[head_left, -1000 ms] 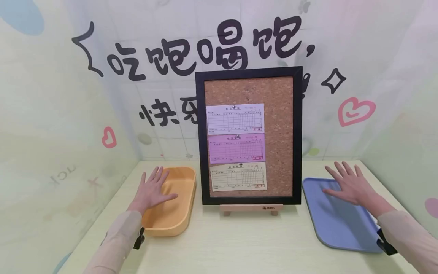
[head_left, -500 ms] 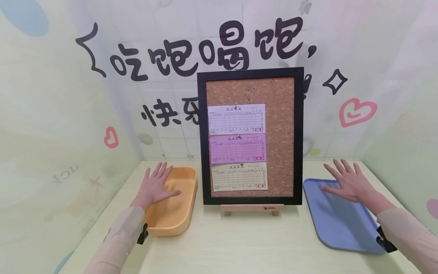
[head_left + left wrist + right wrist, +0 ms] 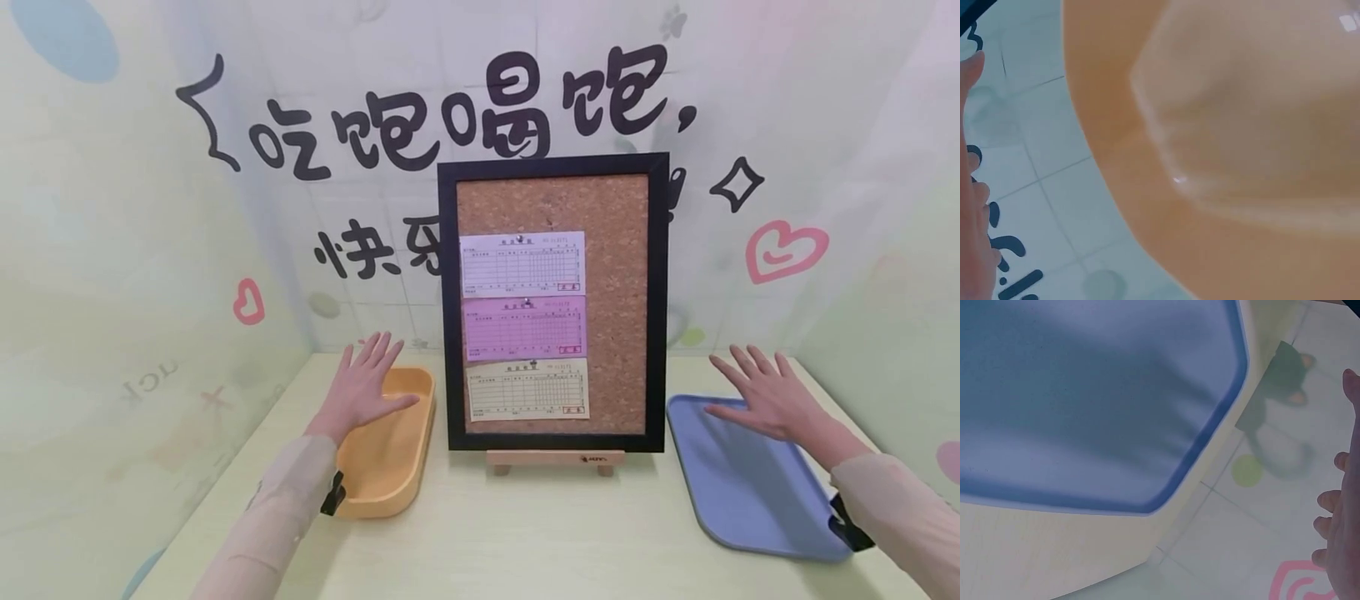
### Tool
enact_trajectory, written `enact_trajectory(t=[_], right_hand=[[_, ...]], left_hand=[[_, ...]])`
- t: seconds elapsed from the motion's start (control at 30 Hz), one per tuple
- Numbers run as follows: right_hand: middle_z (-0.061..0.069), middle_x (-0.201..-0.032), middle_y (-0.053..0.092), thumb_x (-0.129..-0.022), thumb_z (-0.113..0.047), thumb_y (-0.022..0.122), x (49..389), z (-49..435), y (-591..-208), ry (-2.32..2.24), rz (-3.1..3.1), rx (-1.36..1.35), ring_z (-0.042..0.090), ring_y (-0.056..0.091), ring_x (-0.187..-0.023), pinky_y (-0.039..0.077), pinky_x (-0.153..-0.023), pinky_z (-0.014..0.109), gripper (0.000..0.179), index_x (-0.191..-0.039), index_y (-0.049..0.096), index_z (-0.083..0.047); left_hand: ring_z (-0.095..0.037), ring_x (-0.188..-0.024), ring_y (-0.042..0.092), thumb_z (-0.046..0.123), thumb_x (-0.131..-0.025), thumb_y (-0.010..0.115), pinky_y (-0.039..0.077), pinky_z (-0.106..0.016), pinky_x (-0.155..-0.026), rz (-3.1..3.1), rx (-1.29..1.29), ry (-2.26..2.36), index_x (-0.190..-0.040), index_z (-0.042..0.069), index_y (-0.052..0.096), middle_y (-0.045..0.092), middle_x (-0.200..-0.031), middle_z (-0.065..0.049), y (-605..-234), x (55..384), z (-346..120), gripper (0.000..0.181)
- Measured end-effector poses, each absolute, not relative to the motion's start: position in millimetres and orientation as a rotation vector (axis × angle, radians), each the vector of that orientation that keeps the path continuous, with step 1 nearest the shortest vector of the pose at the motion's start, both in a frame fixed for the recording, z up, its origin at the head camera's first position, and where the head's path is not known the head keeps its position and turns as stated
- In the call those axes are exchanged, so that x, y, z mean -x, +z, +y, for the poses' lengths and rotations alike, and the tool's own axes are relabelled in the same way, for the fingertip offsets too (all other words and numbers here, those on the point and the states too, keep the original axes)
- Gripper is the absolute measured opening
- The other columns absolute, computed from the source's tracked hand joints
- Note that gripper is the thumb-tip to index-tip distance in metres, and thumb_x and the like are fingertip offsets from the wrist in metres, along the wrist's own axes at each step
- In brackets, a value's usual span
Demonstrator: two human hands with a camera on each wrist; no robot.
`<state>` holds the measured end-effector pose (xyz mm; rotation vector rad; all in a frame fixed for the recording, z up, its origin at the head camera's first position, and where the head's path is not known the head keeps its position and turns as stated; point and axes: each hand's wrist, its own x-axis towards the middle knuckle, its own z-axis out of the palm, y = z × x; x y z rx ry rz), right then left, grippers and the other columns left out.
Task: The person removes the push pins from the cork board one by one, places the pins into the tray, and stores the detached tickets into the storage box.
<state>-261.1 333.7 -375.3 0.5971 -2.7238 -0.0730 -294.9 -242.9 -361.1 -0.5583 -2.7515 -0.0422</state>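
Note:
My left hand [image 3: 365, 392] hovers over the orange tray [image 3: 408, 467] with fingers spread, holding nothing. On the other side, my right hand [image 3: 772, 400] is held above the blue tray [image 3: 738, 492], its fingers also spread and nothing in them. Between the hands stands a black-framed cork board [image 3: 618, 317]. Pinned down its left side are a white receipt slip [image 3: 517, 271], a pink slip [image 3: 517, 332] and a cream slip [image 3: 525, 396]. In the left wrist view the orange tray [image 3: 1104, 125] fills most of the picture; the right wrist view shows the blue tray [image 3: 1085, 394] with a hand's shadow.
A small wooden easel [image 3: 555, 457] supports the board on the pale table [image 3: 525, 533]. Behind it rises a printed back wall [image 3: 360, 50] with black lettering, and side walls close in at left and right.
My left hand has moved up and to the right over the orange tray. The right hand stays nearly in place. The whole head view has shifted slightly.

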Motion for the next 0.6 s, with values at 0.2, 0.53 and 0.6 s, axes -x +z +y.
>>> enact_trajectory(t=[0.2, 0.53, 0.6], right_hand=[[0.032, -0.132, 0.036, -0.078, -0.059, 0.055, 260.3, 333.1, -372.8, -0.064, -2.727, -0.610, 0.049, 0.029, -0.121, 0.020, -0.094, 0.066, 0.080, -0.132, 0.040, -0.002], [0.031, -0.130, 0.038, -0.077, -0.057, 0.058, 258.6, 332.9, -365.6, -0.078, -2.698, -0.647, 0.049, 0.032, -0.119, 0.022, -0.094, 0.064, 0.079, -0.132, 0.041, -0.003], [0.031, -0.130, 0.039, -0.077, -0.058, 0.058, 258.3, 332.9, -363.6, -0.091, -2.699, -0.651, 0.048, 0.033, -0.119, 0.023, -0.094, 0.064, 0.079, -0.131, 0.041, -0.003]], left_hand=[[-0.031, -0.136, 0.014, 0.060, -0.076, 0.055, 0.010, -0.054, -0.108, -2.672, 0.607, -0.032, -0.143, 0.007, 0.026, 0.021, -0.147, -0.017, -344.0, 301.9, -230.2, 0.090], [-0.033, -0.132, 0.026, 0.052, -0.079, 0.057, 0.018, -0.047, -0.108, -2.534, 0.661, -0.161, -0.142, 0.001, 0.024, 0.028, -0.144, -0.019, -317.0, 310.2, -208.4, 0.088], [-0.034, -0.130, 0.030, 0.049, -0.079, 0.059, 0.023, -0.047, -0.107, -2.486, 0.683, -0.209, -0.141, 0.000, 0.026, 0.030, -0.143, -0.020, -311.7, 311.9, -204.7, 0.087]])
